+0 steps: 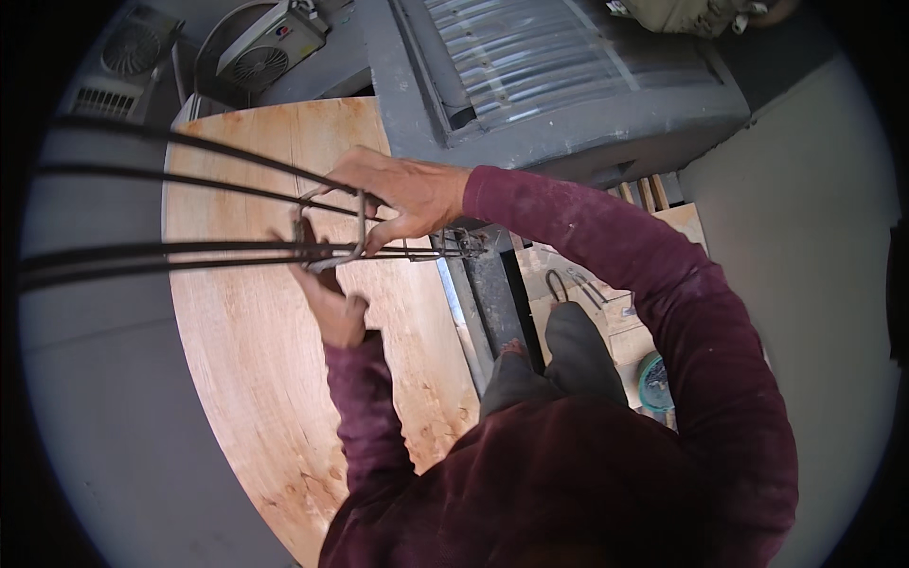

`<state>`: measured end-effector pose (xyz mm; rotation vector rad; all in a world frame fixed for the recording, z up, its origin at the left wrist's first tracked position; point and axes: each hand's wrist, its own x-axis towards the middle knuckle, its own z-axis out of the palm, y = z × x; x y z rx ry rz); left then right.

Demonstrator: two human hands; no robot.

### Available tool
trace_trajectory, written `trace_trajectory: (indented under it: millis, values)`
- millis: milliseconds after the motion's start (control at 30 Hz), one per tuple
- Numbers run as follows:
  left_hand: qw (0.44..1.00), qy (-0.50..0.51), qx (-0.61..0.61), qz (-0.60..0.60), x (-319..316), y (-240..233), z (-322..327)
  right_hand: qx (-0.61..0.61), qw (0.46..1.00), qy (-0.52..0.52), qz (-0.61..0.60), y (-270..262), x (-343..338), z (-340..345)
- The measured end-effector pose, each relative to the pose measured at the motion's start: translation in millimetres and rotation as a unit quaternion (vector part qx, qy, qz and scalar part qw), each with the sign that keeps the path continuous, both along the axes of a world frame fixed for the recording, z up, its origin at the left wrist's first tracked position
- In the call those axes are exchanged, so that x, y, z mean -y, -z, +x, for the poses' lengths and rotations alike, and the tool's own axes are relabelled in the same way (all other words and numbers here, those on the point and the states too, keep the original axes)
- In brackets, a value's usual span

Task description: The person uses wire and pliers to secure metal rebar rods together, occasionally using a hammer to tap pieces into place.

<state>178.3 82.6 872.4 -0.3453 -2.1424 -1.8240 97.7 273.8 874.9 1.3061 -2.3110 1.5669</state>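
Several long steel reinforcing bars (213, 247) run from the left edge toward my body, forming a narrow cage. A squared steel stirrup (361, 226) encircles them. My right hand (408, 190) comes from the upper side and pinches this stirrup between thumb and fingers. From below, my left hand (332, 309) reaches to the stirrup's other side. Its thumb stands apart, and its blurred fingers lie partly behind the bars, so its grip is unclear. More stirrups (454, 243) are gathered at the cage's far end, near a grey ledge.
A large wood-grained board (270, 369) lies under the cage. Near my legs are a bent steel rod (556, 285), a plier-like tool (586, 286) and a green-rimmed bucket (652, 382). Corrugated sheeting (525, 60) and an air-conditioner outdoor unit (270, 53) appear beyond.
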Motion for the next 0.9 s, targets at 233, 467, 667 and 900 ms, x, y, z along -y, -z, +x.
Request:
trace_trajectory:
  millis: [233, 467, 667, 900]
  values:
    - [0.989, 0.064, 0.052, 0.126, 11.5, -8.3, -12.2, -0.088, 0.988, 0.064, 0.113, -46.0, -12.7, 10.2]
    - [0.996, 0.063, 0.062, 0.028, 28.2, -22.6, -16.0, 0.041, 0.96, 0.104, -0.255, -139.2, 54.1, 28.9]
    - [0.98, 0.124, 0.074, 0.141, 91.4, -4.7, -36.6, -0.068, 0.926, 0.192, -0.318, -131.4, 76.8, 11.3]
    - [0.965, 0.047, 0.252, -0.048, 153.2, 130.5, -7.3, -0.037, 0.918, 0.234, -0.318, -136.0, 84.7, 14.2]
